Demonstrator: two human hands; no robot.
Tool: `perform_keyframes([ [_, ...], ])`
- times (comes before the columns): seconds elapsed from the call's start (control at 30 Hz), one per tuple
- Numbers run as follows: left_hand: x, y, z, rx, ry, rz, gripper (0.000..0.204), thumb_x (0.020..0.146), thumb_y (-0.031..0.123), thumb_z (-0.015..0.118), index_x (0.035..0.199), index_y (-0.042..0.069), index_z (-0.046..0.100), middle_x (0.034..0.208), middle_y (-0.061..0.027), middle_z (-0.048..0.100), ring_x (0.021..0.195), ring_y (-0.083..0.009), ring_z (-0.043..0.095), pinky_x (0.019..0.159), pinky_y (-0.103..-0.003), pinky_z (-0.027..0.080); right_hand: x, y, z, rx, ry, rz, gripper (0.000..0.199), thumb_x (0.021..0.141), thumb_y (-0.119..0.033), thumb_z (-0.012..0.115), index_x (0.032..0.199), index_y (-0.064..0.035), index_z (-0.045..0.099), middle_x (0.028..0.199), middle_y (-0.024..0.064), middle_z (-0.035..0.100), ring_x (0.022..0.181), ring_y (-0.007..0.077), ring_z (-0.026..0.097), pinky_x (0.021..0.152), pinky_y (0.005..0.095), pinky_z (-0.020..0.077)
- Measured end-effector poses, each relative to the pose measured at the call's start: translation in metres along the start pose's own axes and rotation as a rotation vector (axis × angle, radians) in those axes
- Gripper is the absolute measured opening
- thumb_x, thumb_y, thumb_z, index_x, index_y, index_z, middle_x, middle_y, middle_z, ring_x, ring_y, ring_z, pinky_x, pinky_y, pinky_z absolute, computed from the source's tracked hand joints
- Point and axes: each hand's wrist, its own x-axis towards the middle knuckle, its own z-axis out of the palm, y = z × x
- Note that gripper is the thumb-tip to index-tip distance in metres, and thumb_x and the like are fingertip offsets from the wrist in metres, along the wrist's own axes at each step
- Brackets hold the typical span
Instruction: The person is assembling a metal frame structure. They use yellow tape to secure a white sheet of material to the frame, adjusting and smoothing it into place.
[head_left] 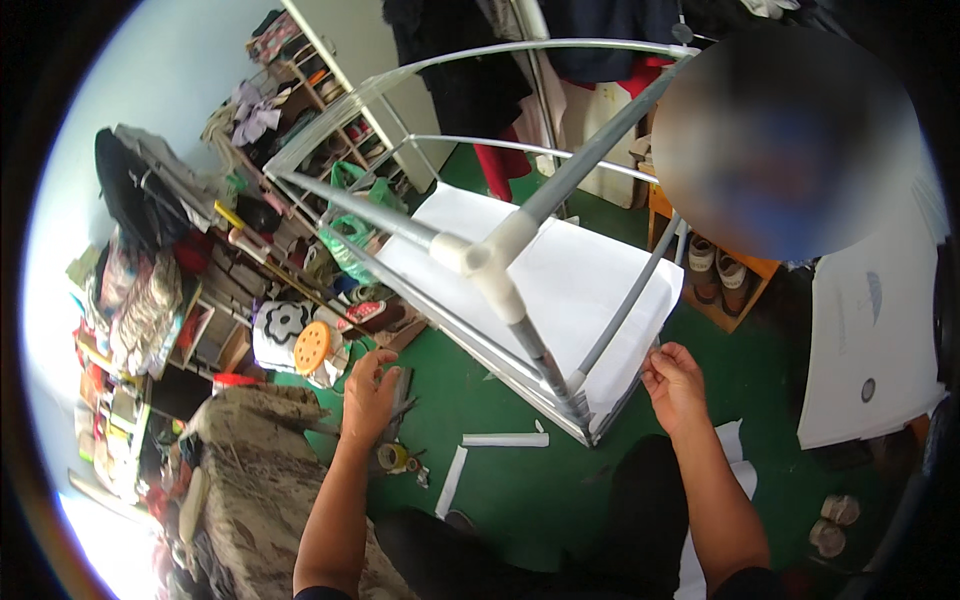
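A frame of grey pipes (608, 135) joined by white plastic connectors (490, 250) stands in front of me. A large white sheet (560, 265) lies across its lower part, inside the pipes. My right hand (677, 385) is at the sheet's right edge, near the close corner, with thumb and fingers pinched on that edge. My left hand (370, 398) hovers to the left of the frame, fingers bent and apart, holding nothing. Below it on the floor lie a roll of tape (392, 457) and small pieces I cannot make out.
White strips (505, 440) lie on the green floor (560, 490). A camouflage-patterned cloth (265, 460) covers something at left, near a stool with an orange top (313, 347). Shoes (733, 270) sit in a wooden rack at right. White panels (865, 350) stand farther right. A blurred patch hides the upper right.
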Motion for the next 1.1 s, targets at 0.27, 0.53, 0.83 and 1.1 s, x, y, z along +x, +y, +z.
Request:
perform_keyframes([
  [0.27, -0.072, 0.127, 0.035, 0.034, -0.195, 0.479, 0.027, 0.077, -0.005, 0.072, 0.102, 0.002, 0.066, 0.101, -0.0149, 0.069, 0.094, -0.0352, 0.067, 0.083, -0.042, 0.055, 0.018, 0.007, -0.005, 0.053, -0.019, 0.007, 0.024, 0.09, -0.002, 0.071, 0.107, -0.0085, 0.055, 0.098, 0.0085, 0.068, 0.087, 0.0205, 0.068, 0.074, 0.0313, 0.0538],
  [0.53, -0.089, 0.231, 0.129, -0.179, -0.394, 0.758, 0.038, 0.072, -0.004, 0.077, 0.106, 0.001, 0.063, 0.121, -0.0173, 0.063, 0.111, -0.0381, 0.063, 0.091, -0.045, 0.054, 0.026, 0.012, -0.007, 0.13, -0.046, 0.043, 0.022, 0.091, 0.0, 0.07, 0.104, -0.0081, 0.055, 0.097, 0.0086, 0.068, 0.088, 0.0211, 0.068, 0.076, 0.0305, 0.0561],
  [0.83, -0.095, 0.238, 0.194, -0.234, -0.397, 0.526, 0.041, 0.075, -0.003, 0.077, 0.113, 0.0, 0.061, 0.131, -0.0219, 0.058, 0.117, -0.0411, 0.057, 0.097, -0.045, 0.049, 0.011, -0.003, -0.001, 0.086, -0.004, 0.049, 0.022, 0.091, -0.001, 0.07, 0.106, -0.0078, 0.054, 0.1, 0.0106, 0.07, 0.089, 0.021, 0.069, 0.075, 0.0302, 0.0552],
  [1.1, -0.114, 0.202, 0.255, -0.862, -0.492, -0.279, 0.047, 0.096, 0.021, 0.069, 0.133, -0.001, 0.05, 0.136, -0.0123, 0.055, 0.125, -0.0246, 0.053, 0.101, -0.039, 0.046, 0.004, -0.007, -0.001, 0.041, 0.016, 0.02, 0.025, 0.09, -0.004, 0.072, 0.108, -0.0064, 0.055, 0.104, 0.0132, 0.07, 0.09, 0.0218, 0.071, 0.074, 0.03, 0.0556],
])
